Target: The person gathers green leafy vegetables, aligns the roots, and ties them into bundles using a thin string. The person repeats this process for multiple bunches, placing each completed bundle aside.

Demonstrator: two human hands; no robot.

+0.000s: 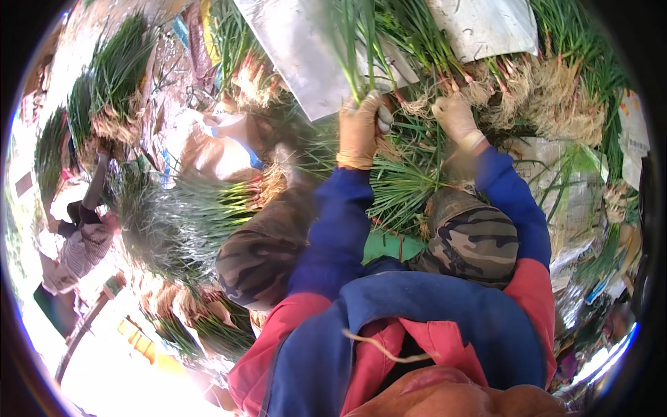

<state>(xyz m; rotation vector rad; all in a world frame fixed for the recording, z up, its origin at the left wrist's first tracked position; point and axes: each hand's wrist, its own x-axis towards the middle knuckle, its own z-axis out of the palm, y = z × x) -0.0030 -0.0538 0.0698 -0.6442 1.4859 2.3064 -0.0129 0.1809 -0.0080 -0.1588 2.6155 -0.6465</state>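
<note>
My left hand point(359, 130), in a pale rubber glove, is closed around several green onions point(359, 57) whose leaves point away from me; whitish ends show beside the fingers. To its right, my right hand point(454, 119), gloved too, has its fingers bent close together beside the roots of more green onions point(417, 107). Whether it pinches a root or stalk cannot be told. Loose green onion leaves point(406, 182) lie below both hands, between my knees. A white sheet point(299, 57) lies beyond my left hand.
Bundled green onions with roots point(563, 99) lie at the upper right, others point(260, 190) beside my left knee. A second white sheet point(487, 28) covers some leaves. Plastic sacks point(219, 146) lie at the left. Another person point(86, 245) works at the far left near more bundles point(117, 83).
</note>
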